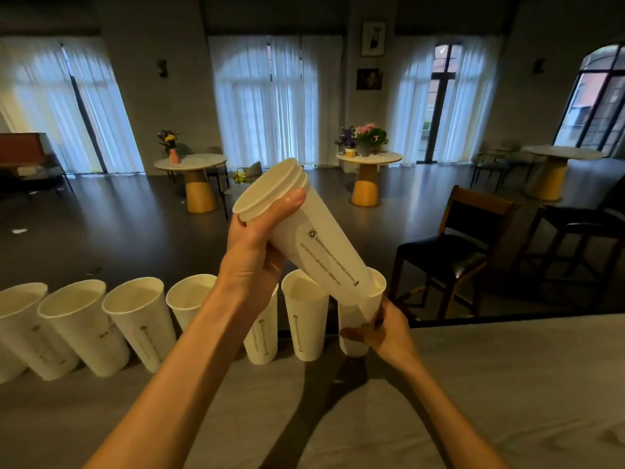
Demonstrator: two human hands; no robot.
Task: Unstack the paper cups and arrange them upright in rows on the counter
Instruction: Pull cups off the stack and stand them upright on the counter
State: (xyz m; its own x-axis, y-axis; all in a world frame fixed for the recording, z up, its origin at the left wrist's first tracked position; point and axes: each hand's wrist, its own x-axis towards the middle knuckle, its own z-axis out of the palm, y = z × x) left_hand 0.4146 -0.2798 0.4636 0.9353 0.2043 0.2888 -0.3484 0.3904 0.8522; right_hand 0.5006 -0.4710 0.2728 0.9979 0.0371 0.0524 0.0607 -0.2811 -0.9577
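— Two rims show at the top of the stack of paper cups [304,228], which is tilted, its upper end leaning left and away, its lower end sunk in the end cup [358,319] at the right of the row.

— Who holds what?

— Left hand [257,245] grips the stack near its top, thumb laid along the side just under the rims, fingers curled round the far side. Right hand [382,330] is wrapped round the end cup, fingers pinching its lower wall; that cup stands at the back edge of the counter [507,384].

— And the rest of the cups?

— Six more stand upright in one row [135,316] along that same back edge, mouths open, running leftward from the end cup. Each is just beside the next. The left forearm crosses in front of two of them and hides part of each. Printed lines run down the sides of the cups; the lettering is too small to read.

— Beyond the counter?

— A dark wooden chair [456,252] sits near, on the right. Farther off are round tables on yellow bases [199,184], two of them carrying flowers [368,133]. Tall windows with white curtains [270,96] line the far wall, with two framed pictures [373,38] between them.
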